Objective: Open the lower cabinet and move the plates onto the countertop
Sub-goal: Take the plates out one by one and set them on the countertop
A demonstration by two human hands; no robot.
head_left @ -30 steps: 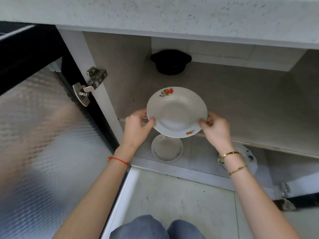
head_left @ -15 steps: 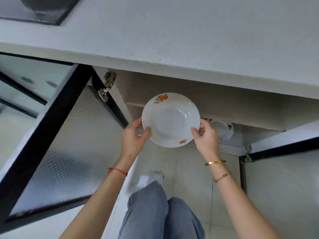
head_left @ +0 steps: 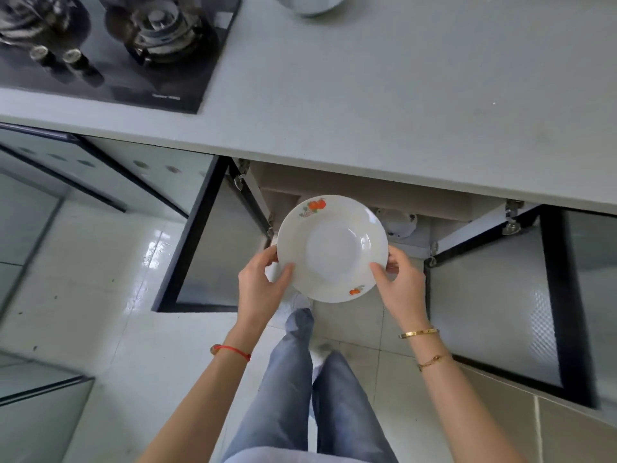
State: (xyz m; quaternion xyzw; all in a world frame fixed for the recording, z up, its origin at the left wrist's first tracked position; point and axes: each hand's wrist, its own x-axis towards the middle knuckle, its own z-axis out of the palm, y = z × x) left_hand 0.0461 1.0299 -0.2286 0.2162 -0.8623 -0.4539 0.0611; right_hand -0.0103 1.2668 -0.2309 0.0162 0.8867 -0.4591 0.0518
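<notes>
A white deep plate [head_left: 332, 248] with orange fruit prints on its rim is held level in front of the open lower cabinet [head_left: 350, 185], below the countertop edge. My left hand [head_left: 262, 289] grips its left rim and my right hand [head_left: 399, 285] grips its right rim. Another white plate [head_left: 397, 222] with a dark print lies inside the cabinet, partly hidden behind the held plate. The grey countertop [head_left: 384, 105] spreads across the upper view.
Both glass cabinet doors stand open: the left door [head_left: 213, 248] and the right door [head_left: 494, 295]. A black gas hob [head_left: 110, 45] sits at the left on the countertop, and a white round vessel [head_left: 310, 3] at the top edge. My legs stand on the tiled floor.
I have risen from a crouch to standing. The plate has come out of the cabinet and up, and the countertop and hob have come into view.
</notes>
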